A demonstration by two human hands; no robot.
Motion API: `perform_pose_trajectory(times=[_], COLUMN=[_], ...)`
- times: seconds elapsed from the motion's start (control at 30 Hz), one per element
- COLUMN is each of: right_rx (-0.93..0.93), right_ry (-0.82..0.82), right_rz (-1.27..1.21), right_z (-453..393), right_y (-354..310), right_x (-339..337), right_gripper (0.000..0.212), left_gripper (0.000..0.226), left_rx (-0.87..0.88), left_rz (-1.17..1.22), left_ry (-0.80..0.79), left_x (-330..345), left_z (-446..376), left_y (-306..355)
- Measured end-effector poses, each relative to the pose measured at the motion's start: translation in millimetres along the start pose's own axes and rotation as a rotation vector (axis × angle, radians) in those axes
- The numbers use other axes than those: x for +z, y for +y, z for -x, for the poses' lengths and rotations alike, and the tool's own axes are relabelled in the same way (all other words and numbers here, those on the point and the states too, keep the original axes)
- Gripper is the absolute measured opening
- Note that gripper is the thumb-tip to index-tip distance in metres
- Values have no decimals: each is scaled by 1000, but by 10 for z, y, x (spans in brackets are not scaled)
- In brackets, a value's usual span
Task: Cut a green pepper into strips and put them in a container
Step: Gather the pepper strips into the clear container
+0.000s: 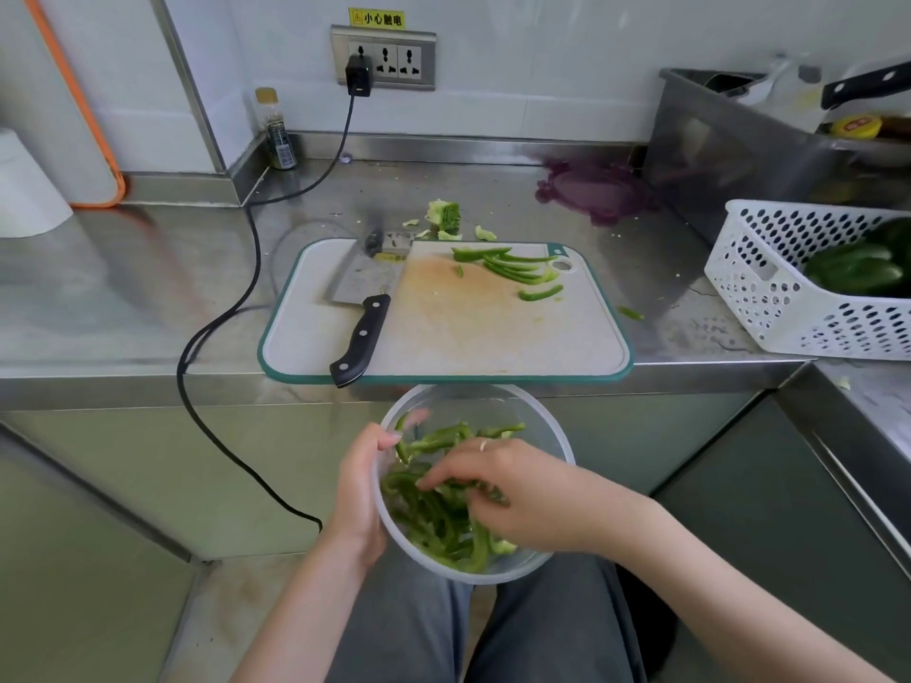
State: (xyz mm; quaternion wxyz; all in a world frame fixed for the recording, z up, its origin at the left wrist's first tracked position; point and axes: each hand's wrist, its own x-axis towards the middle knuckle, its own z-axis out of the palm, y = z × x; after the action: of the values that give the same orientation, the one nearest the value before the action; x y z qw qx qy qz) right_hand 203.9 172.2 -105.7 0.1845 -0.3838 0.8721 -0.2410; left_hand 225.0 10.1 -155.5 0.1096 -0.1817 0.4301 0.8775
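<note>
Below board's edge [443,378], held container [552,436]

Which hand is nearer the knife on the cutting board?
Left. The left hand holds the bowl rim, below the knife handle that overhangs the cutting board. The right hand is inside the bowl among the pepper strips, farther right.

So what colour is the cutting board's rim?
Teal green, around the pale cutting board; the head view shows it.
</note>
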Motion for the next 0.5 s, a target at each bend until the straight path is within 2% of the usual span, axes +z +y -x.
perform_pose_trajectory(times=[0.2, 0.3, 0.33, 0.4, 0.5], right_rx=[7, 49, 90, 193, 279], right_ry=[458, 795, 848, 784, 506], right_rz=[-216, -183, -142, -31, 199], right_z=[-143, -459, -597, -892, -1270], right_y=[39, 278, 379, 605, 885], right_x=[-464, -782, -898, -1121, -1305], right_gripper=[29, 27, 27, 34, 49], left_gripper=[64, 70, 73, 74, 70], left_rx=[1, 10, 11, 2, -9], left_rz=[-46, -87, -84, -70, -52], left_ry=[24, 47, 50, 54, 47], left_x=[-8, 5, 7, 9, -6], left_z=[-12, -18, -17, -24, -59], left_y=[-29, -46, -54, -67, -78])
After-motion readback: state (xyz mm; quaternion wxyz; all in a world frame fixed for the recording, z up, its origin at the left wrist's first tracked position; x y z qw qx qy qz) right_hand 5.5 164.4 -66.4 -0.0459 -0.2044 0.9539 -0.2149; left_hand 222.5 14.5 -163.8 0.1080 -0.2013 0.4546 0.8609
